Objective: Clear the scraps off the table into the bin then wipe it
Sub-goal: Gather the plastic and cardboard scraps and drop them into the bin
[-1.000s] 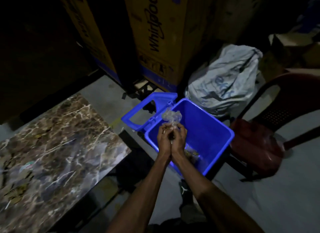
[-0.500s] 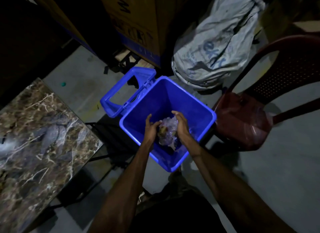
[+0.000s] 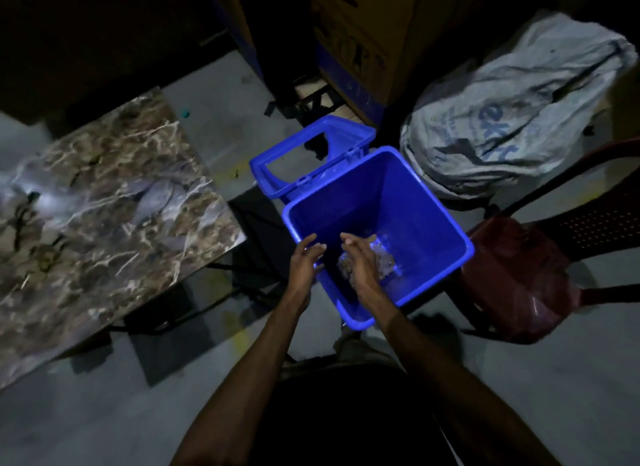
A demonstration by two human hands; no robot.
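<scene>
A blue plastic bin [image 3: 408,188] stands on the floor with its lid frame [image 3: 277,157] swung back to the left. At its bottom lies a crumpled clear plastic scrap [image 3: 382,263] with some brown bits. My left hand [image 3: 306,261] hovers over the bin's near-left rim, fingers relaxed and empty. Just inside the bin, above the scraps, my right hand [image 3: 358,261] is also empty with loose fingers. The marble-patterned table [image 3: 104,216] is on the left; its top is dim and I cannot make out scraps on it.
A dark red plastic chair [image 3: 519,275] stands right of the bin. Behind it lies a stuffed grey sack [image 3: 512,119]. Tall cardboard boxes [image 3: 360,42] rise at the back. Grey floor [image 3: 104,413] spreads in front.
Both hands held the crumpled plastic over the bin, lowered it inside, and have now let it go. The scrap lies at the bottom and the hands have parted.
</scene>
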